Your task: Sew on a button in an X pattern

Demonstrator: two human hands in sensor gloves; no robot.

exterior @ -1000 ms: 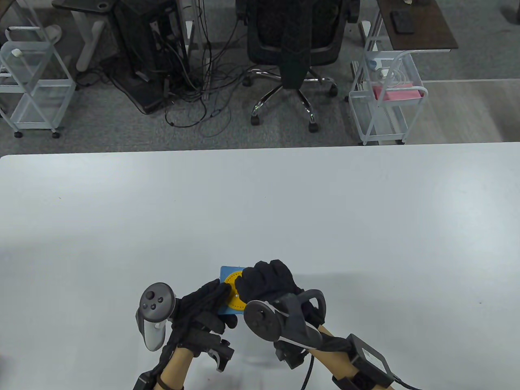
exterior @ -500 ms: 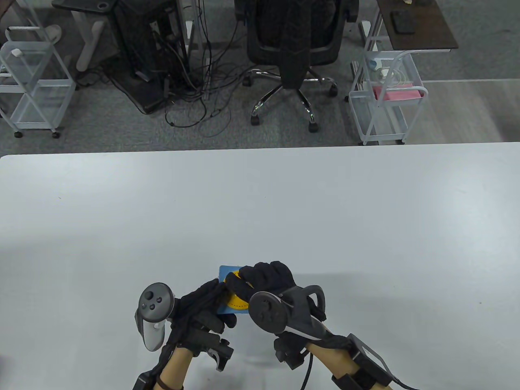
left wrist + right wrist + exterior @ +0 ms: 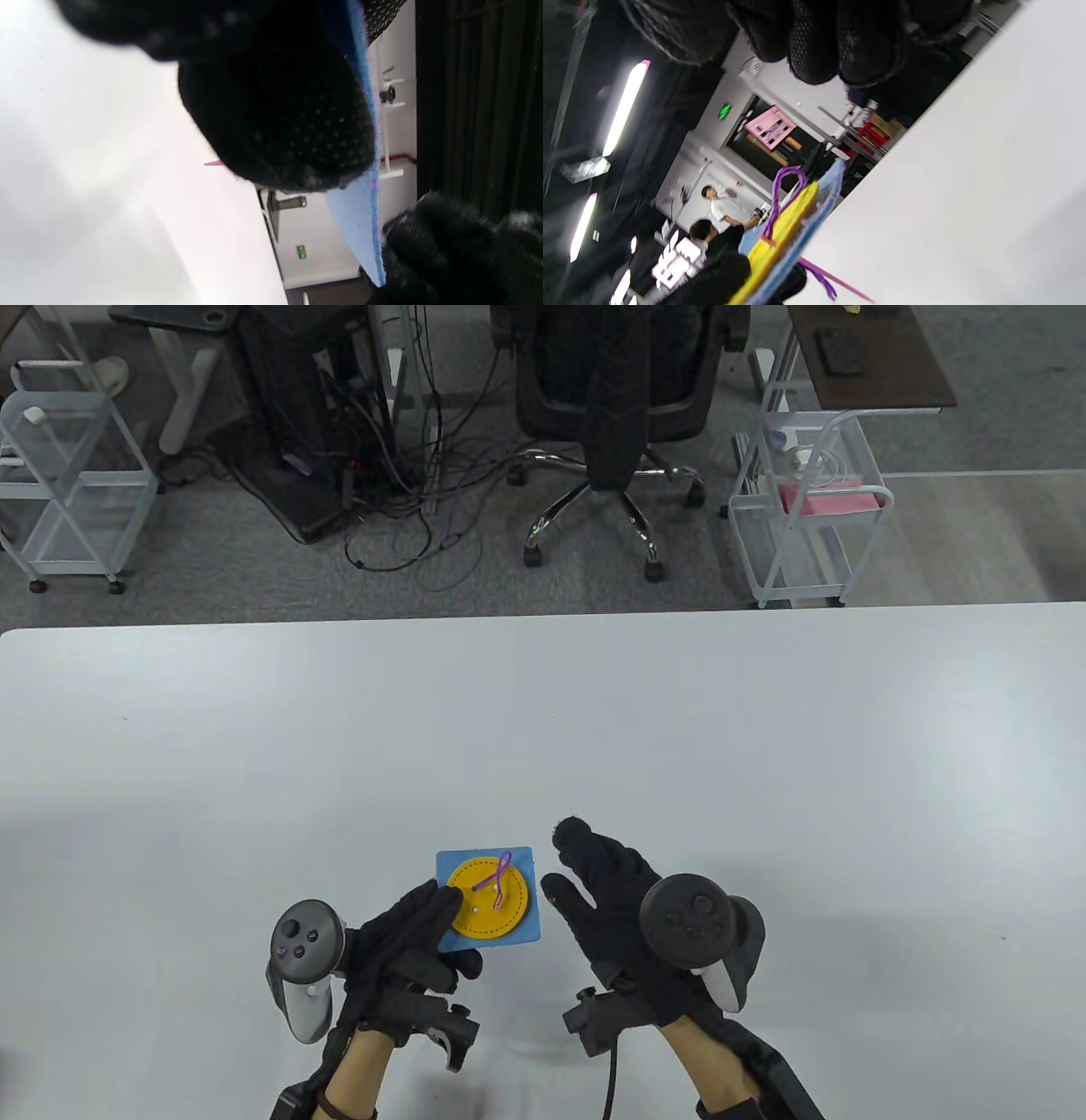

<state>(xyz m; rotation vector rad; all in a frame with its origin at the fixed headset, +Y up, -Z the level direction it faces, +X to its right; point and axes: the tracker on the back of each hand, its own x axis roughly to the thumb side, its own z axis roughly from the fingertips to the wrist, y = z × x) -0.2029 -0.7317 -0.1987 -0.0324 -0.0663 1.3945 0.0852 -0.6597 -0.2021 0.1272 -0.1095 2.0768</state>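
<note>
A blue felt square (image 3: 523, 929) carries a round yellow button (image 3: 489, 897) with a purple lace (image 3: 501, 875) looped up from its holes. My left hand (image 3: 424, 929) grips the square's near left corner and holds it off the table. In the left wrist view the blue felt (image 3: 358, 203) runs edge-on past my fingers. My right hand (image 3: 594, 882) is open and empty, just right of the square, not touching it. In the right wrist view the button (image 3: 780, 235) and purple lace loop (image 3: 782, 186) show edge-on, with a pink needle tip (image 3: 840, 281) hanging below.
The white table (image 3: 764, 746) stretches wide beyond the hands. Past its far edge stand a black office chair (image 3: 615, 398), white wire carts (image 3: 806, 517) and a tangle of cables on the floor.
My right hand let go of the button and drew back to the right, opening. The button and its purple lace loop are now uncovered. My left hand shifted slightly left with the square.
</note>
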